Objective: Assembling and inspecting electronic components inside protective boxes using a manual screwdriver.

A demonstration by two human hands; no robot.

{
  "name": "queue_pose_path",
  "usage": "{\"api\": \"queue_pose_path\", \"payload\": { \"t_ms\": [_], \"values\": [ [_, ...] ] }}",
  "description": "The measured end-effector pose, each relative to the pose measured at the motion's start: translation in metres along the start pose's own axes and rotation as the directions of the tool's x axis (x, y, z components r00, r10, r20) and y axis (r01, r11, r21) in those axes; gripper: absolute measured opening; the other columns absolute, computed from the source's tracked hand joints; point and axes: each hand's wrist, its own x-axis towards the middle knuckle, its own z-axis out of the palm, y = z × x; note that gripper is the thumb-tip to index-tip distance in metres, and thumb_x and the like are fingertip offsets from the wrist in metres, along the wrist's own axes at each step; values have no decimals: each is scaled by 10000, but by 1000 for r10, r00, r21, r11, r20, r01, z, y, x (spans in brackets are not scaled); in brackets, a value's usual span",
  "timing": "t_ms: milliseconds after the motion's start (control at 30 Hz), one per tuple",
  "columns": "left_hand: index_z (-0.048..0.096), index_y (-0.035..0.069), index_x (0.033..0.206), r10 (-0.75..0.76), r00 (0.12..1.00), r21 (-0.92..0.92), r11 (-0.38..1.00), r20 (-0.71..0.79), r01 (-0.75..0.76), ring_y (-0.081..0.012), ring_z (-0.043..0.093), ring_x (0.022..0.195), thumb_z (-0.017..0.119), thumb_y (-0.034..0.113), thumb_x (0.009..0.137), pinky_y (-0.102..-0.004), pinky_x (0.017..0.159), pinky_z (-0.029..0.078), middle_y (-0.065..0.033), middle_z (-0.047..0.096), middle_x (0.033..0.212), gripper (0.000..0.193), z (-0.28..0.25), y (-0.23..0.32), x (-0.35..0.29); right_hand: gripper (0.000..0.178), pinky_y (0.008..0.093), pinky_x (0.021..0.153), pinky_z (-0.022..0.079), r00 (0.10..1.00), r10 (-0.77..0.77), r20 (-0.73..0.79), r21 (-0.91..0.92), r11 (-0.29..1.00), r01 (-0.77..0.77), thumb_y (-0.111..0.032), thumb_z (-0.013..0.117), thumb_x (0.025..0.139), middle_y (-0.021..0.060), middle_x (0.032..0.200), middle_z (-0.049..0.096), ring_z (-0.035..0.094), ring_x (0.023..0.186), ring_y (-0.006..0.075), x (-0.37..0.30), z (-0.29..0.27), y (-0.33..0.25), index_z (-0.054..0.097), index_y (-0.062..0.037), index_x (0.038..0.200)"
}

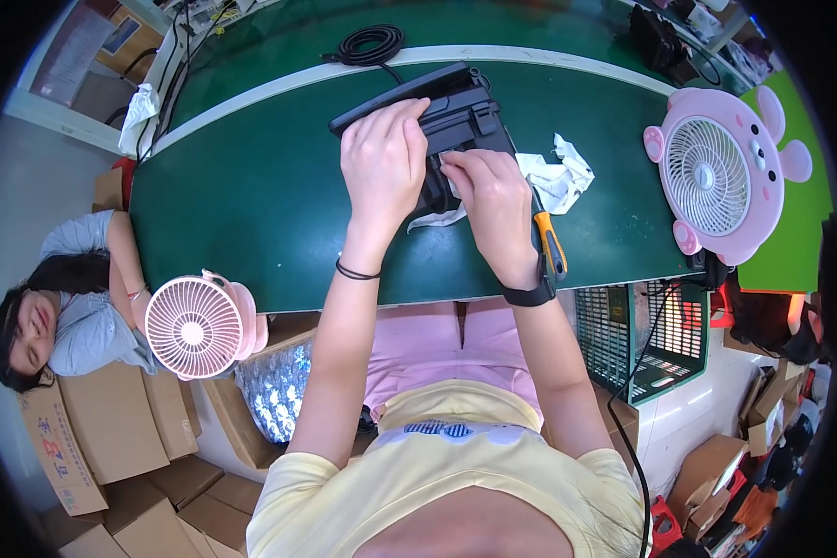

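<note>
A black boxy device (474,113) with a flat, tilted panel lies on the green table in front of me. My left hand (381,166) is wrapped over the panel's near edge and holds it, fingers together. At the device's near side, my right hand (495,197) is closed in a pinch at a recess. A small pale bit shows at its fingertips, too small to name. Beside my right wrist lies a screwdriver with an orange and black handle (551,245). Crumpled white cloth or paper (560,179) sits right of the device, and some pokes out beneath it.
Behind the device lies a coiled black cable (370,45). A pink animal-shaped fan (716,177) stands at the right, a smaller pink fan (195,325) at the left edge. Another person (88,298) leans at the left. Green crates (656,325) and cardboard boxes (112,418) are below.
</note>
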Motion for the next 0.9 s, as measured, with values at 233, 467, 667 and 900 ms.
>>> {"api": "queue_pose_path", "payload": {
  "t_ms": [233, 467, 667, 900],
  "values": [
    [740, 76, 1080, 8, 1000, 17, 1000, -8, -8, -240, 662, 1036, 508, 144, 977, -380, 954, 449, -72, 726, 1077, 262, 0, 0, 0, 135, 387, 784, 533, 998, 23, 64, 8, 1000, -24, -53, 726, 819, 112, 933, 692, 642, 872, 286, 3, -6, -4, 735, -23, 950],
    [740, 84, 1075, 15, 1000, 34, 999, -23, -14, -230, 662, 1021, 524, 133, 965, -374, 943, 452, -59, 722, 1077, 247, -1, 4, -2, 104, 403, 771, 526, 997, 64, 50, 40, 997, -66, -4, 684, 830, 133, 905, 693, 649, 860, 314, 2, -2, -12, 724, -5, 926],
    [735, 99, 1065, 9, 999, 64, 998, -52, -5, -228, 665, 999, 533, 129, 950, -368, 922, 462, -44, 720, 1053, 234, -1, 10, -7, 88, 406, 766, 519, 992, 112, 57, -9, 994, -112, 2, 678, 832, 132, 886, 685, 641, 839, 316, -7, -5, -17, 711, -4, 913],
    [736, 104, 1069, 35, 998, 52, 998, -52, -32, -229, 666, 997, 519, 140, 959, -366, 919, 465, -39, 720, 1059, 246, -4, 13, -8, 77, 411, 752, 528, 977, 146, 157, 38, 987, -154, -18, 670, 845, 130, 867, 687, 645, 821, 310, -16, -20, -10, 724, -20, 900]
  ]
}}
